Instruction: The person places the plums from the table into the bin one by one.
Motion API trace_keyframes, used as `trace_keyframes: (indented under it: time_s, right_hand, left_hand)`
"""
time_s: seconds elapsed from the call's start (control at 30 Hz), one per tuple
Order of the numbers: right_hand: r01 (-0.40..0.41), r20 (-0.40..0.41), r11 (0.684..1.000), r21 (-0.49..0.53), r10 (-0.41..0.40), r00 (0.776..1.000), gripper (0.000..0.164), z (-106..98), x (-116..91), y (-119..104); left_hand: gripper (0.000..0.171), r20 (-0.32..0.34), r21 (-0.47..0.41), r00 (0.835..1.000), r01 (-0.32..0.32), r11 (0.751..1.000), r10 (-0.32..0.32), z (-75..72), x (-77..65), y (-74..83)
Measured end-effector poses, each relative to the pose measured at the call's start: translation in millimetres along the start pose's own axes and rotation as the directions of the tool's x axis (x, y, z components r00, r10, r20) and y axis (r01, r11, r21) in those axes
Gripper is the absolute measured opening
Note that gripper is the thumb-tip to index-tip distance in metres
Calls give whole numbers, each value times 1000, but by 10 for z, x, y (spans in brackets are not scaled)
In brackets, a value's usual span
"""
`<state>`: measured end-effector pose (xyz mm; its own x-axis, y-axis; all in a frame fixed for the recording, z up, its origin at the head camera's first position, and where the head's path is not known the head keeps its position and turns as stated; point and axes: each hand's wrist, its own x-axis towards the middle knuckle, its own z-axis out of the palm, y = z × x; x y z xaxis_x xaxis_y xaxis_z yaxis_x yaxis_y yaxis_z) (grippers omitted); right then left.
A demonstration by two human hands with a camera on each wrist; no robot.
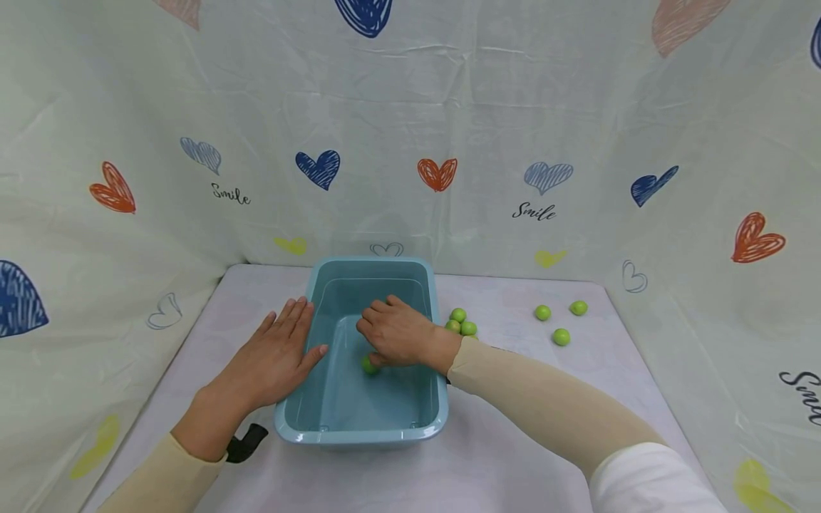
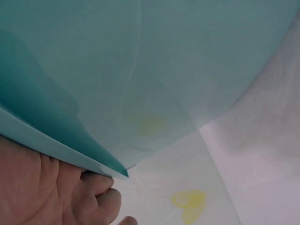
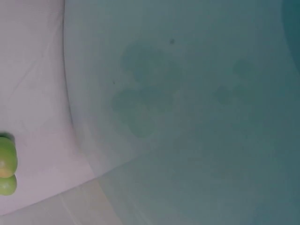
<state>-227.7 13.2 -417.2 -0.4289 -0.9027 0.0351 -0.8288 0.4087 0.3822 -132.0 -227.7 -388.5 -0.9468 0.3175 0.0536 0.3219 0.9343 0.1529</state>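
Note:
A light blue plastic basin [image 1: 365,434] stands on the table, its wall also filling most of both wrist views. My left hand [image 1: 272,360] lies along the basin's left rim with straight fingers and the thumb over the edge. Inside the basin, my right hand [image 1: 400,333] reaches down with curled fingers. A small round green fruit [image 1: 369,365] shows at the tip of its thumb, apparently held there; the fingertips are hidden. Just beyond the basin's right side sits a cluster of green fruits [image 1: 468,328], partly behind the right wrist.
Three more green fruits [image 1: 561,337] lie apart on the table's right side. The white tabletop [image 1: 513,427] ends at a white curtain [image 1: 474,128] printed with hearts, hanging behind and at both sides. A black strap end [image 1: 246,443] sticks out near the left wrist.

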Motion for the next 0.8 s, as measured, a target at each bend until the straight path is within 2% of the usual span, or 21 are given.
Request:
trace_keyframes:
  time_s: [0.13, 0.3, 0.4, 0.57, 0.67, 0.8]
  right_hand:
    - [-10, -15, 1000, 16, 10, 1000, 38, -1, 1, 8]
    - [-51, -135, 996, 74, 61, 989, 29, -41, -37, 55]
    - [-80, -232, 993, 83, 98, 968, 20, -82, -96, 116]
    - [-158, -366, 985, 64, 170, 915, 16, -121, -237, 282]
    - [-210, -405, 975, 66, 219, 888, 15, -125, -355, 401]
    - [-281, -403, 954, 105, 299, 865, 17, -95, -534, 545]
  left_hand:
    - [77, 0, -1, 1000, -1, 1000, 1, -1, 0, 0]
    - [77, 6, -7, 1000, 0, 1000, 0, -2, -1, 2]
    - [78, 13, -14, 1000, 5, 1000, -5, 3, 4, -3]
    - [79, 26, -26, 1000, 10, 1000, -9, 6, 3, -11]
    - [79, 32, -30, 999, 10, 999, -9, 9, 5, -12]
    - [78, 22, -31, 1000, 9, 999, -8, 7, 12, 0]
